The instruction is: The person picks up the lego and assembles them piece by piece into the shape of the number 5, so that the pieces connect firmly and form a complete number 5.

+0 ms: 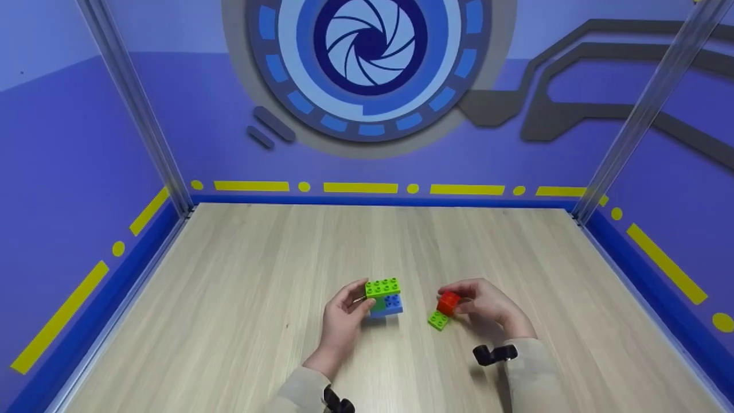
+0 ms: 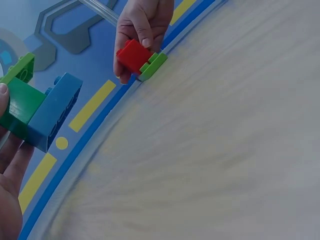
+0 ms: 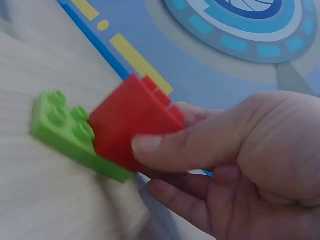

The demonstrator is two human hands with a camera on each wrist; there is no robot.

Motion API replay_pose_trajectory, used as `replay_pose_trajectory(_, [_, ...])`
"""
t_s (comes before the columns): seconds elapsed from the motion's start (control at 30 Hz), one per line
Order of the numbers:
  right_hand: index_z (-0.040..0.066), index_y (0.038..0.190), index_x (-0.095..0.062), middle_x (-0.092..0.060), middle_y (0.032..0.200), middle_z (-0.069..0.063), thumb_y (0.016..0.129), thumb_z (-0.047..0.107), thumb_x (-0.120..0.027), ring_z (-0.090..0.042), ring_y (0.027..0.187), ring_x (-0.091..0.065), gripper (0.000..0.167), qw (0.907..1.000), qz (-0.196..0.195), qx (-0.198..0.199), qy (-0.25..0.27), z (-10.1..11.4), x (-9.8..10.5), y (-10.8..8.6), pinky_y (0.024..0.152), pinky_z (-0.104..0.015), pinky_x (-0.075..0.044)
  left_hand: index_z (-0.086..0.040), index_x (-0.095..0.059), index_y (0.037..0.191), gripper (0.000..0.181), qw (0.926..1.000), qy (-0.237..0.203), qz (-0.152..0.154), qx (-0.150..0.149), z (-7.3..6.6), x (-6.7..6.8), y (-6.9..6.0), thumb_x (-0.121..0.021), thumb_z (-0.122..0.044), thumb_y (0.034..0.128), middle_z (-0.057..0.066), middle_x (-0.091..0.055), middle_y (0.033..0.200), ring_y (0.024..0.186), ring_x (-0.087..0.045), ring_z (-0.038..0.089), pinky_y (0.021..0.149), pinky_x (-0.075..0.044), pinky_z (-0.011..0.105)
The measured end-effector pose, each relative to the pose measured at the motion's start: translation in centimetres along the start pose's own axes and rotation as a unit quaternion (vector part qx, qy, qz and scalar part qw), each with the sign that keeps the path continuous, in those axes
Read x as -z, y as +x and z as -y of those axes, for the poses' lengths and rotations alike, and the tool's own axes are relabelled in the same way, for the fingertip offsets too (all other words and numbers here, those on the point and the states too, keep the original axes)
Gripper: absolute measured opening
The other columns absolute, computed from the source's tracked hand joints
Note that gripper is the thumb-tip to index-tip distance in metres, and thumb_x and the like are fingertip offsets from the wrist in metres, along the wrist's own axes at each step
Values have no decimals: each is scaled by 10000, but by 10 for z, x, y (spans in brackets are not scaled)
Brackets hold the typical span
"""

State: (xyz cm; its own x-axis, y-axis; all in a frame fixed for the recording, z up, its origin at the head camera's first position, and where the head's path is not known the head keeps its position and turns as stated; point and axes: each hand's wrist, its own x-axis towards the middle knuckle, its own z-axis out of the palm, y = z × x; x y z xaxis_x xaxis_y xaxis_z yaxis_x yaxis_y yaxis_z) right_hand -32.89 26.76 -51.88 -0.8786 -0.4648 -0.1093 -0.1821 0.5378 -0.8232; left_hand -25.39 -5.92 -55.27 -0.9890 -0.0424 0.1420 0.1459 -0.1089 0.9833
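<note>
My left hand (image 1: 339, 321) grips a small stack of toy bricks: a light green plate brick (image 1: 382, 287) on top, a darker green brick (image 2: 26, 103) in the middle and a blue brick (image 2: 54, 111) below, its studs partly uncovered. To the right, my right hand (image 1: 487, 301) pinches a red brick (image 3: 132, 117) between thumb and fingers. A light green plate brick (image 3: 65, 130) is joined under the red brick and sticks out past it, several studs bare. Both assemblies are apart from each other, held over the table.
The wooden tabletop (image 1: 258, 275) spreads around both hands. Blue printed panels (image 1: 367, 166) with yellow dashes wall it in at the back and sides. Metal posts (image 1: 137, 109) stand at the back corners. Black wrist straps (image 1: 494, 354) sit on both sleeves.
</note>
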Motion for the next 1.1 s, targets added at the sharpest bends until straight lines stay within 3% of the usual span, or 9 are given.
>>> replay_pose_trajectory(0.1, [42,1272,-712,-721,1261,-163,830,-13,-782,-238,1141,-659,451,9999,70,117,27,0,-3,2,966,-237,-552,-87,-603,1403,482,10000,-16,-22,21,1,0,1,-745,-113,944,125,-662,1364,1223,-668,226,955,-581,184])
replay_pose_trajectory(0.23, [19,1215,-730,-740,1188,-162,817,24,-817,-200,1059,-656,408,9996,112,263,90,5,-12,7,895,-189,-535,-64,-591,1413,501,10000,-42,-37,-38,0,0,0,-749,-113,940,123,-664,1366,1226,-665,224,972,-577,190])
replay_pose_trajectory(0.57, [42,1148,-755,-762,1103,-120,801,29,-838,-155,970,-666,357,9986,260,432,165,22,-43,22,852,-186,-549,-58,-605,1394,498,9991,-336,-192,-183,-7,0,2,-764,-93,923,127,-658,1348,1224,-652,183,1006,-573,216])
replay_pose_trajectory(0.83, [67,1122,-762,-757,1084,-89,823,86,-851,-167,986,-661,313,9982,119,556,188,34,-70,29,859,-195,-551,-41,-618,1377,474,9982,35,-296,-519,-17,1,2,-756,-89,927,166,-672,1326,1210,-673,227,1013,-569,210])
replay_pose_trajectory(1.03, [45,1107,-750,-751,1096,-103,831,94,-853,-174,1004,-663,298,9969,-23,731,276,41,-88,34,935,-312,-585,-73,-633,1374,459,9975,344,-171,-587,-19,3,2,-753,-106,932,146,-675,1329,1223,-665,276,1026,-565,222])
replay_pose_trajectory(1.1, [41,1112,-747,-753,1101,-100,830,105,-856,-160,1008,-670,309,9967,-69,753,285,42,-92,35,934,-290,-586,-84,-642,1366,450,9964,454,-118,-707,-19,3,2,-756,-118,932,137,-677,1314,1216,-666,267,1035,-566,245])
